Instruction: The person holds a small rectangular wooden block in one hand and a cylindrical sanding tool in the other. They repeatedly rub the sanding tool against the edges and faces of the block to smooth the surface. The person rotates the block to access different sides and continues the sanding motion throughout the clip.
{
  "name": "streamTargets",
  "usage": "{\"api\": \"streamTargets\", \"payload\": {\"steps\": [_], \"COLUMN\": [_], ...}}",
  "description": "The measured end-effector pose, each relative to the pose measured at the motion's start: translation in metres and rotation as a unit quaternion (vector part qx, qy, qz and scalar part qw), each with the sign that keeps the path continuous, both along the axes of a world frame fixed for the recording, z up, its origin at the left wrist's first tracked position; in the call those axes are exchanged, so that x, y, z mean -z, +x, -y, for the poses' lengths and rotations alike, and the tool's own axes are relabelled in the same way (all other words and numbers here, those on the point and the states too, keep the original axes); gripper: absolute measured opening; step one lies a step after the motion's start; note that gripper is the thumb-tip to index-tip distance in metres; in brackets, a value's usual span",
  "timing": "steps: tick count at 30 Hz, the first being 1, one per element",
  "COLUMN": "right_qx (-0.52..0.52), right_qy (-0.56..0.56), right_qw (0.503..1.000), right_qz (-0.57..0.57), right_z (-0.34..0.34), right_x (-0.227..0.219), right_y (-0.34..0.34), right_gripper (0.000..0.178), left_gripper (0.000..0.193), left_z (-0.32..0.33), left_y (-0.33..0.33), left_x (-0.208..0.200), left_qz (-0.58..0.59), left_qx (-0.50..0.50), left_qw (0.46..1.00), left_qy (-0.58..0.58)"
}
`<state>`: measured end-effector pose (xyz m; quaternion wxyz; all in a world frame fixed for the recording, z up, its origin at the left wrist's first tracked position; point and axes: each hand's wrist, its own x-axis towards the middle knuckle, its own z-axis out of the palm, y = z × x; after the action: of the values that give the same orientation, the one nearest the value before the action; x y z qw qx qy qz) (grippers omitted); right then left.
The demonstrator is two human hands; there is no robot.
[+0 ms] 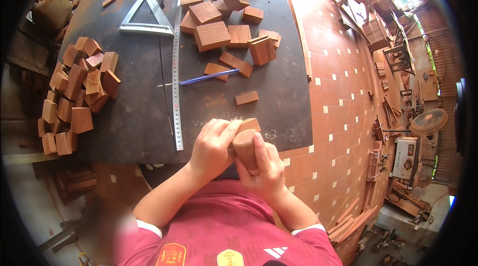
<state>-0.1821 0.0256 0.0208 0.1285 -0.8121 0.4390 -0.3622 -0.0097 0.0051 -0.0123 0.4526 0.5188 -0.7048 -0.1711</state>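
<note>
Tabletop (137, 111), dark, near edge | left hand (213, 142) gripping brown angular wooden block (249, 125) | right hand (265, 170) curled around brown rounded wooden piece (244, 142)

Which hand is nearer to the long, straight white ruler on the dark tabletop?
Left. The left hand is a little right of the near end of the white ruler; the right hand is farther to the right.

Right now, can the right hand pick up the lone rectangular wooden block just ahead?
Probably not: the right hand grips a round-ended wooden piece. Otherwise, nothing covers the rectangular wooden block lying close ahead.
</note>
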Motion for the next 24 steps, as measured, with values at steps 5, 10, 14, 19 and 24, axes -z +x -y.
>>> {"api": "streamTargets", "payload": {"steps": [5,10,14,19,24], "right_qx": [0.033,-0.015,0.044,-0.035,-0.046], "right_qy": [-0.016,-0.028,-0.011,-0.04,-0.035], "right_qw": [0.999,0.999,0.998,0.998,0.997], "right_qz": [0.036,0.027,0.051,0.045,0.06], "right_z": [0.013,0.0,0.017,0.012,0.006], "right_x": [0.005,0.01,0.015,0.017,0.021], "right_y": [-0.008,-0.006,-0.02,-0.019,-0.013], "right_gripper": [0.086,0.084,0.084,0.082,0.083], "left_gripper": [0.047,0.049,0.049,0.045,0.044], "left_z": [0.001,0.002,0.003,0.004,0.004], "left_y": [0.003,0.002,0.0,0.001,0.0], "left_x": [-0.004,0.002,-0.001,0.002,0.004], "left_qz": [-0.008,-0.025,-0.026,-0.033,-0.035], "left_qx": [0.018,0.019,0.013,0.012,0.016], "left_qw": [1.0,0.999,0.999,0.999,0.999], "left_qy": [0.016,0.011,0.02,0.015,0.018]}}
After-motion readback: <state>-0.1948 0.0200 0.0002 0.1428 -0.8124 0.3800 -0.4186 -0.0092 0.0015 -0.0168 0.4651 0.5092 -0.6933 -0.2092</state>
